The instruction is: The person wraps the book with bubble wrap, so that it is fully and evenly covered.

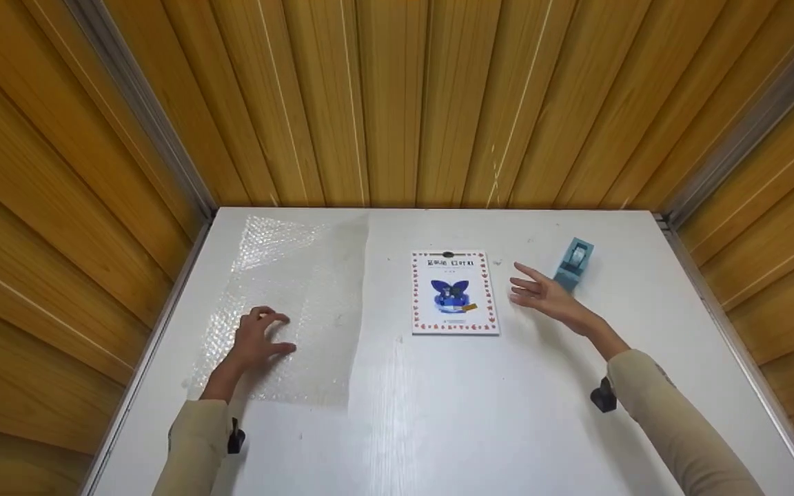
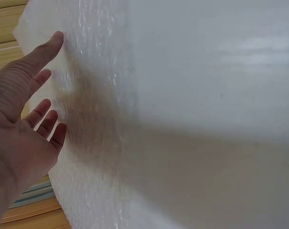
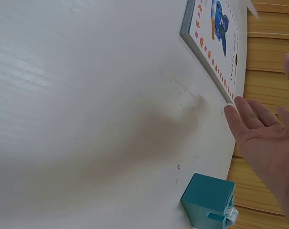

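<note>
My left hand (image 1: 257, 341) hovers over a sheet of clear bubble wrap (image 1: 321, 296) spread on the left of the table; its fingers are loosely bent and hold nothing. In the left wrist view the hand (image 2: 34, 105) casts a shadow on the bubble wrap (image 2: 96, 143). A book (image 1: 453, 293) with a white cover, a blue butterfly picture and a patterned border lies flat near the middle. Just right of the book, my right hand (image 1: 545, 296) is raised with relaxed fingers, holding nothing. Beyond that hand sits a teal tape dispenser (image 1: 574, 264), also seen in the right wrist view.
The white table (image 1: 438, 413) has raised wooden-plank walls (image 1: 397, 103) behind it and at both sides. Grey metal posts (image 1: 156, 103) stand at the back corners. A dark wrist device (image 1: 604, 396) hangs at the right sleeve.
</note>
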A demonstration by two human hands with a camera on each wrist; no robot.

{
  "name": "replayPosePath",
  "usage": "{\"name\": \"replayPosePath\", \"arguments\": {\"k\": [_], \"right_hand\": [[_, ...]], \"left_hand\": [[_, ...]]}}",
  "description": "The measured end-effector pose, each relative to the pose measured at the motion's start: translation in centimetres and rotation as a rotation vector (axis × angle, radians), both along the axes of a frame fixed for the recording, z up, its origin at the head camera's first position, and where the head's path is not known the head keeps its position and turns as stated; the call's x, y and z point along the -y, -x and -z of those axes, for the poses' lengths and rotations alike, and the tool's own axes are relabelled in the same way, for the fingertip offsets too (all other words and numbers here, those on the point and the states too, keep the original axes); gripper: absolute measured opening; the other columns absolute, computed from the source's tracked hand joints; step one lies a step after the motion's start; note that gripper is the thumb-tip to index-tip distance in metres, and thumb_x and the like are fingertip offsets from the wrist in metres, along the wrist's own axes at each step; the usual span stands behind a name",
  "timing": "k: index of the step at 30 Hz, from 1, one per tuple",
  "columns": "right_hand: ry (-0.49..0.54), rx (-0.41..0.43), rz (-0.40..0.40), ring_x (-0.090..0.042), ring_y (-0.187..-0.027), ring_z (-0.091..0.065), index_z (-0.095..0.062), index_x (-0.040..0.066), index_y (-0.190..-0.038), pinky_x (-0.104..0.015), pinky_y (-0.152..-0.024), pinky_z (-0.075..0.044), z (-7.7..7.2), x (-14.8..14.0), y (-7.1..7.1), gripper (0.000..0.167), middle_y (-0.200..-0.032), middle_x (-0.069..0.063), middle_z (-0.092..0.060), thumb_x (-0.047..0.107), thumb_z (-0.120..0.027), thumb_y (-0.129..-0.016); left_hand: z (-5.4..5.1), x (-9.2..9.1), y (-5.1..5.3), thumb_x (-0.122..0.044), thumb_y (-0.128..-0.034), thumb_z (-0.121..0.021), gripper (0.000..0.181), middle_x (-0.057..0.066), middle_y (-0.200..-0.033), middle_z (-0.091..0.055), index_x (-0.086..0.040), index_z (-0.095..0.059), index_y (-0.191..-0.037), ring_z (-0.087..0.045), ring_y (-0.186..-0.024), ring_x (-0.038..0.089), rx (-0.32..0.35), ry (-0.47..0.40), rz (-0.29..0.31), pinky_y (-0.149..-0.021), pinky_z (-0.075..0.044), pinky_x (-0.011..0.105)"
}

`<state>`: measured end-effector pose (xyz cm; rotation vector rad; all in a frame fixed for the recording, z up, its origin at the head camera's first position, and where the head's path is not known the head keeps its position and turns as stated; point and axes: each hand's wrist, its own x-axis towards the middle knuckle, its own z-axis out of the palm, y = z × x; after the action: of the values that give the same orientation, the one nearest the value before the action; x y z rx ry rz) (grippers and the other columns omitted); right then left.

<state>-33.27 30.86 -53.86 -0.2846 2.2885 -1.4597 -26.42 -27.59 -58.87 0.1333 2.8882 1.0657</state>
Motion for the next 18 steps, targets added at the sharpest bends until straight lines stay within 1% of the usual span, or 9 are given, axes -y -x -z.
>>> {"name": "replayPosePath", "arguments": {"k": [2,5,8,11,13,15,18], "right_hand": [[0.002,0.014,-0.001,-0.043,-0.151,-0.032,-0.013,0.013,-0.165,-0.059,-0.122,-0.027,0.24,-0.02,-0.07,0.082,-0.164,-0.027,-0.030,0.028,-0.063,-0.102],[-0.010,0.025,-0.007,-0.043,-0.152,-0.033,-0.012,0.012,-0.165,-0.059,-0.123,-0.027,0.44,-0.05,-0.20,0.082,-0.164,-0.027,-0.030,0.028,-0.063,-0.103],[-0.007,0.036,-0.010,-0.042,-0.152,-0.032,-0.012,0.011,-0.165,-0.059,-0.123,-0.027,0.51,-0.03,-0.25,0.082,-0.164,-0.026,-0.031,0.028,-0.063,-0.103],[-0.001,0.043,-0.014,-0.041,-0.152,-0.032,-0.013,0.011,-0.165,-0.059,-0.123,-0.027,0.66,0.00,-0.23,0.083,-0.164,-0.026,-0.031,0.029,-0.064,-0.102],[-0.005,0.044,-0.015,-0.041,-0.152,-0.032,-0.013,0.012,-0.165,-0.059,-0.123,-0.027,0.82,-0.01,-0.19,0.084,-0.164,-0.026,-0.032,0.030,-0.064,-0.102],[-0.003,0.047,-0.014,-0.041,-0.152,-0.034,-0.013,0.011,-0.165,-0.059,-0.123,-0.027,0.95,-0.04,-0.15,0.084,-0.163,-0.026,-0.032,0.030,-0.064,-0.102],[-0.001,0.051,-0.011,-0.041,-0.151,-0.034,-0.013,0.011,-0.165,-0.058,-0.123,-0.026,1.13,-0.10,-0.05,0.085,-0.163,-0.026,-0.032,0.031,-0.065,-0.101]], "left_hand": [[-0.37,0.22,-0.05,-0.018,-0.0810,-0.087,0.051,0.028,-0.138,-0.049,-0.002,-0.067,-0.125,-0.041,-0.130,0.052,0.012,0.024,0.033,-0.102,-0.033,0.069],[-0.82,0.58,0.07,-0.017,-0.0840,-0.084,0.051,0.031,-0.143,-0.048,-0.002,-0.066,-0.129,-0.040,-0.132,0.055,0.017,0.093,0.083,-0.102,-0.033,0.073],[-0.99,0.74,0.26,-0.016,-0.0880,-0.079,0.050,0.032,-0.146,-0.045,-0.005,-0.064,-0.134,-0.039,-0.133,0.056,0.019,0.161,0.107,-0.101,-0.034,0.074],[-0.91,0.59,0.25,-0.014,-0.0927,-0.073,0.048,0.032,-0.146,-0.044,-0.009,-0.062,-0.139,-0.039,-0.132,0.055,0.023,0.185,0.086,-0.099,-0.036,0.072],[-0.92,0.39,0.08,-0.020,-0.0933,-0.073,0.051,0.031,-0.144,-0.045,-0.009,-0.060,-0.142,-0.041,-0.129,0.053,0.031,0.197,0.068,-0.097,-0.038,0.069],[-0.96,0.26,-0.01,-0.027,-0.0914,-0.076,0.059,0.031,-0.143,-0.044,-0.008,-0.057,-0.144,-0.041,-0.128,0.052,0.049,0.207,0.060,-0.097,-0.039,0.068],[-1.10,0.19,0.02,-0.034,-0.0849,-0.082,0.073,0.032,-0.144,-0.043,-0.006,-0.054,-0.146,-0.040,-0.130,0.052,0.077,0.229,0.071,-0.098,-0.039,0.068]]}}
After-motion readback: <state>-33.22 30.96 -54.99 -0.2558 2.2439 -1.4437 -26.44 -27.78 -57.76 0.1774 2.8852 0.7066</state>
